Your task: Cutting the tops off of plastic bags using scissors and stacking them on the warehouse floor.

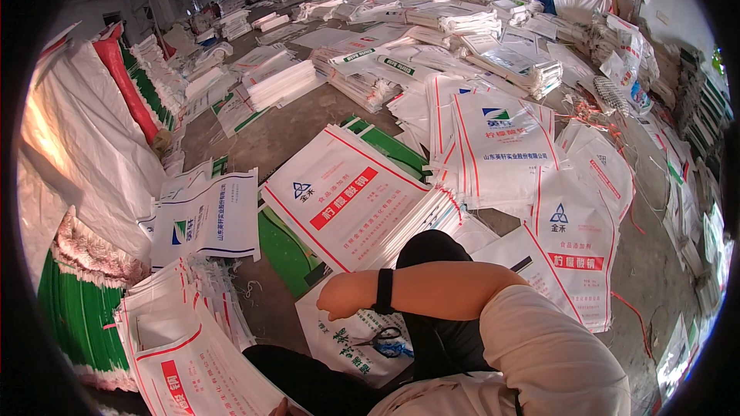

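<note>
At the lower edge only a bit of my left hand (287,408) shows, gripping the edge of a white woven sack (212,366) with red stripes and red print. My right arm reaches across to the left, a black band on its wrist. My right hand (341,296) is curled closed with its back up; whatever its fingers hold, if anything, is hidden. Just beneath it, a white sack with green print (351,350) lies between my legs. Scissors with blue handles (393,343) rest on that sack. Beyond my right hand lies a thick stack of red-and-white sacks (351,192).
To the left are a blue-striped sack (212,219) and a green bundle (81,316) with frayed white edges. More sacks (574,254) spread to the right, near loose red string (640,316). Several piles (281,81) stand farther back on the grey floor (301,119).
</note>
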{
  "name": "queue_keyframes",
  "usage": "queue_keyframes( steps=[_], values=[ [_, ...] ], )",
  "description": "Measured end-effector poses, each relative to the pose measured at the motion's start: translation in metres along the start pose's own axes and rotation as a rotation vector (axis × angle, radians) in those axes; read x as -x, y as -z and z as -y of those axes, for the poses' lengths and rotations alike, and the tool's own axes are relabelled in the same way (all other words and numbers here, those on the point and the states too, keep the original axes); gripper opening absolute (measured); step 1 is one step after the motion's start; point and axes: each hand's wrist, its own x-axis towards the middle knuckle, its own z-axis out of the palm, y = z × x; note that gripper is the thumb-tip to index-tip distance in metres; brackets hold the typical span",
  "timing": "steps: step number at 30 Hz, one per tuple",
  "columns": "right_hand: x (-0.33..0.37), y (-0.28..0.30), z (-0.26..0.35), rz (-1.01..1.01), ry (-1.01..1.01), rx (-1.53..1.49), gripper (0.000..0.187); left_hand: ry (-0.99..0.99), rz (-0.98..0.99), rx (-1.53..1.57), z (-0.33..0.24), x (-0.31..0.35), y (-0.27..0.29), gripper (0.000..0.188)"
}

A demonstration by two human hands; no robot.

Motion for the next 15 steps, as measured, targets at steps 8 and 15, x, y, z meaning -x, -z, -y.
queue_keyframes(
  steps=[8,15],
  values=[
    [0.0014,0.0025,0.0029,0.016,-0.013,0.003,0.034,0.002,0.001,0.016,0.0028,0.0011,-0.0001,0.021],
    [0.0018,0.0041,0.0037,0.029,-0.026,0.0,0.035,-0.014,-0.008,0.003,0.0013,0.0008,0.0005,0.021]
  ],
)
